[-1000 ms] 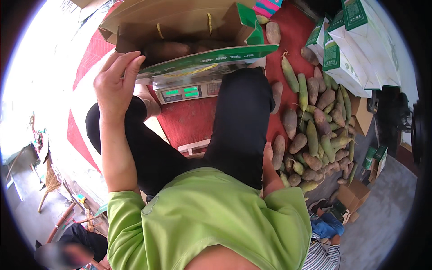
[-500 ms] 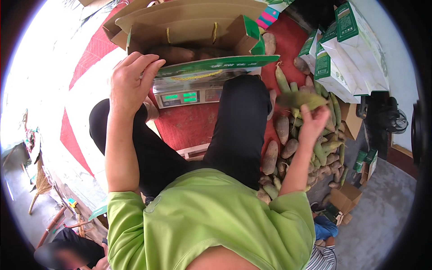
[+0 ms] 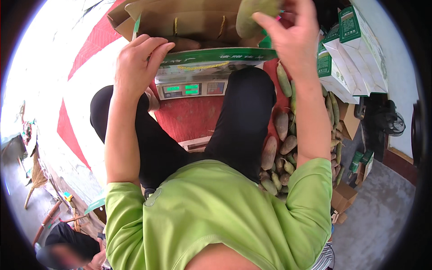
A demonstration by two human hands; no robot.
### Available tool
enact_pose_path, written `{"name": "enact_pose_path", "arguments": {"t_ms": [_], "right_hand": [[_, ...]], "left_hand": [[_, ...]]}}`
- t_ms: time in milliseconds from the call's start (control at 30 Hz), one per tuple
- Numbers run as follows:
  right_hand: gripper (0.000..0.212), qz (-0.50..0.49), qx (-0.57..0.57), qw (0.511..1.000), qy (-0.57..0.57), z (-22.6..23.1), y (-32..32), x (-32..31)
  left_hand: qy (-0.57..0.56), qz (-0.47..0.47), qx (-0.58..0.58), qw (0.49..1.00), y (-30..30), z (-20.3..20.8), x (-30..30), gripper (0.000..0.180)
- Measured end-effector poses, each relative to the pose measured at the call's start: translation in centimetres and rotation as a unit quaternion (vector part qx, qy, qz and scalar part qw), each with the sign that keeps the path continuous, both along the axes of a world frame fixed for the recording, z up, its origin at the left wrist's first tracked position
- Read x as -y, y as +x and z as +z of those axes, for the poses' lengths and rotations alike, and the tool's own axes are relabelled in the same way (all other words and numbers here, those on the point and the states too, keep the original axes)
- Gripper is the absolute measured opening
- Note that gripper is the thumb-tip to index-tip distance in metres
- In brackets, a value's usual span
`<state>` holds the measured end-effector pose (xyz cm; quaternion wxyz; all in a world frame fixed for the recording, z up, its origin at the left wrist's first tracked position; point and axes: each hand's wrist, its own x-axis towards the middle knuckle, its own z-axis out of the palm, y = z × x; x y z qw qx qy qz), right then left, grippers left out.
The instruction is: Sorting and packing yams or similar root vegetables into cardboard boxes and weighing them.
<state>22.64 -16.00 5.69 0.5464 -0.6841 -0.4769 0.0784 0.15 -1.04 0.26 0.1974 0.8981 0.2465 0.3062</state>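
Note:
A cardboard carton (image 3: 198,28) with yellow cord handles and a green printed front stands on a digital scale (image 3: 191,89) with lit green figures. My left hand (image 3: 138,63) is closed on the left end of the carton's green front edge. Brownish roots (image 3: 182,44) lie inside, partly hidden by that front. Over the carton's right end, my right hand (image 3: 294,38) holds a large green radish (image 3: 248,20) between thumb and fingers. The radish's top is cut off by the picture's edge.
A heap of green and brownish radishes (image 3: 282,126) lies to my right on the red mat (image 3: 186,121). Beyond it stand white and green gift bags (image 3: 362,51) and a black fan (image 3: 392,119). Another person (image 3: 74,245) sits at the lower left.
My right hand has carried the green radish from above the heap up and left to the carton's right end. My left hand keeps its hold on the carton's edge.

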Motion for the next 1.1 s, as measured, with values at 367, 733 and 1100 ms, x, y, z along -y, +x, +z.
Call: {"name": "enact_pose_path", "arguments": {"t_ms": [367, 733, 1100], "right_hand": [[0.018, -0.153, -0.036, 0.987, 0.018, -6.3, 2.5, 6.6], [0.014, -0.296, -0.244, 0.918, -0.104, -25.7, 0.5, 24.9], [0.017, -0.339, -0.260, 0.870, -0.245, -31.7, -2.9, 31.5]], "left_hand": [[0.003, -0.004, -0.013, 1.000, -0.3, 0.2, -0.1, 0.015], [0.008, -0.016, -0.022, 1.000, -0.1, 0.0, 0.3, 0.014], [-0.017, -0.012, -0.032, 0.999, 0.0, 0.1, 0.9, 0.013]]}}
